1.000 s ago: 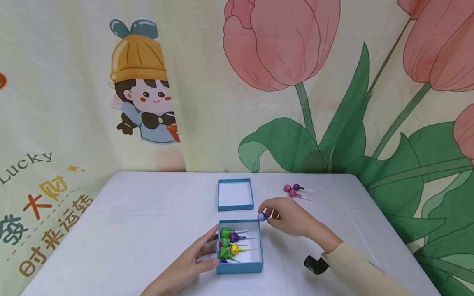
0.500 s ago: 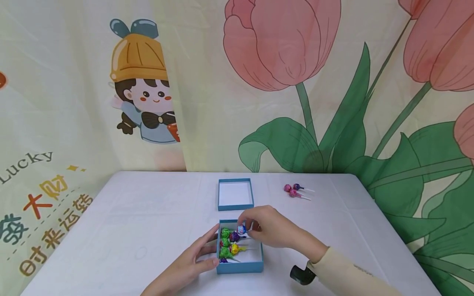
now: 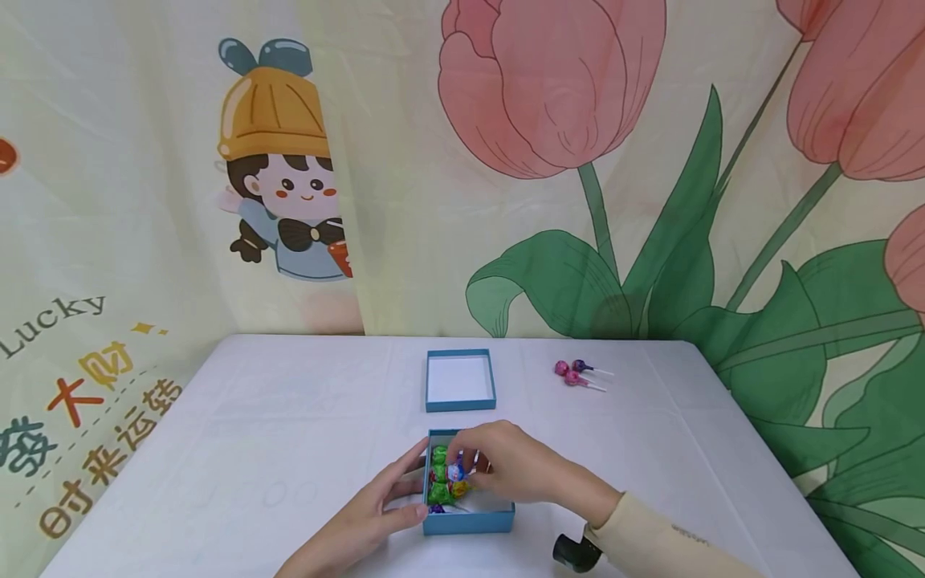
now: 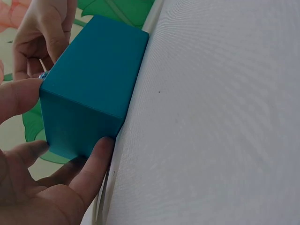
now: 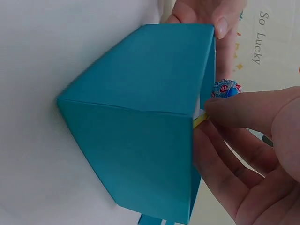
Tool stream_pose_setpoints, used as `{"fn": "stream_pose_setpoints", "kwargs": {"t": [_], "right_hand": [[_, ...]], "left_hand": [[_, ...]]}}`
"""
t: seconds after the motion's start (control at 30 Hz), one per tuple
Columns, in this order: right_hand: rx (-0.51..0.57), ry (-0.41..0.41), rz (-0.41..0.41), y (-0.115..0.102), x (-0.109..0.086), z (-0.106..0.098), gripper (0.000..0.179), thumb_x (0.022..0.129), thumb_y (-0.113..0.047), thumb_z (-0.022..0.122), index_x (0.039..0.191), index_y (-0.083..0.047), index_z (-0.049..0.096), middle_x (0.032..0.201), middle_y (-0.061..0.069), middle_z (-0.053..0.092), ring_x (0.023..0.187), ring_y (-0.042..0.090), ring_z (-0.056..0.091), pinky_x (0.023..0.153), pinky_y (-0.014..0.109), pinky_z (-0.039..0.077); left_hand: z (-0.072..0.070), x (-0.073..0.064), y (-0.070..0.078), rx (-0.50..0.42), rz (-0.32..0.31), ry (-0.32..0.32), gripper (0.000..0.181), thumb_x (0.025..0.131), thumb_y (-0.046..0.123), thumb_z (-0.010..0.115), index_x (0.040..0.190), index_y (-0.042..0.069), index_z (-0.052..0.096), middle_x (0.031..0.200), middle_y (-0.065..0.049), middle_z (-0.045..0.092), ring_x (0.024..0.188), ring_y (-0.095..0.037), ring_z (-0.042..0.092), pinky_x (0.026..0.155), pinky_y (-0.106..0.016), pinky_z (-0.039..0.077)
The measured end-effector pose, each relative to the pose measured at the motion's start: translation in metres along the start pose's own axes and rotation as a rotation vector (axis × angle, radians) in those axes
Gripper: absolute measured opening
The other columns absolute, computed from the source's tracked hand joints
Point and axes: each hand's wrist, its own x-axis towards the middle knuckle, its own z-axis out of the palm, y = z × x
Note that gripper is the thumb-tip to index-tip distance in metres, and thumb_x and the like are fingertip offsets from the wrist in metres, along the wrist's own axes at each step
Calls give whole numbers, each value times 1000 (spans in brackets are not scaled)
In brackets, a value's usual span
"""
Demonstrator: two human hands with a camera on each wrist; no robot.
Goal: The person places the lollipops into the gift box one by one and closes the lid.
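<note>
A blue-wrapped lollipop is pinched between the thumb and fingers of my right hand, over the teal box. In the right wrist view its blue and red wrapper shows above the thumb at the box's open top. Inside the box, green-wrapped lollipops line the left side, and a yellow one lies partly under the right hand. My left hand rests against the box's left wall, fingers spread and fairly straight, fingertips touching the teal side in the left wrist view.
Behind the box lies its teal-rimmed lid, white inside facing up. Further right are two pink lollipops and a dark purple one. A black wrist device hangs below the right sleeve. A printed curtain stands behind the white table.
My right hand has carried the blue lollipop leftward and toward me, from beside the box's far right corner to over the lollipops inside. The left hand stays against the box.
</note>
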Motion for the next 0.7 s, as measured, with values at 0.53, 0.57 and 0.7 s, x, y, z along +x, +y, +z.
{"fn": "stream_pose_setpoints", "kwargs": {"t": [0.53,0.57,0.7], "right_hand": [[-58,-111,-78,8,6,18,23,93,1,79,108,-17,75,91,-11,72,75,-2,60,72,13,54],[-62,-116,-81,8,7,19,23,93,1,79,107,-16,75,90,-10,72,74,-2,59,71,12,54],[-73,-135,-98,8,7,20,23,92,3,79,106,-15,75,89,-8,74,73,-3,59,69,11,53]], "left_hand": [[-2,1,-2,-12,2,-16,78,108,32,62,172,30,17,173,-22,24,148,-43,44,113,-60,46],[-2,1,-2,-11,2,-17,78,109,32,62,172,30,16,173,-22,24,148,-43,44,113,-60,46],[-2,1,-2,-6,6,-19,78,109,33,62,172,30,16,173,-22,24,149,-43,44,114,-62,45]]}}
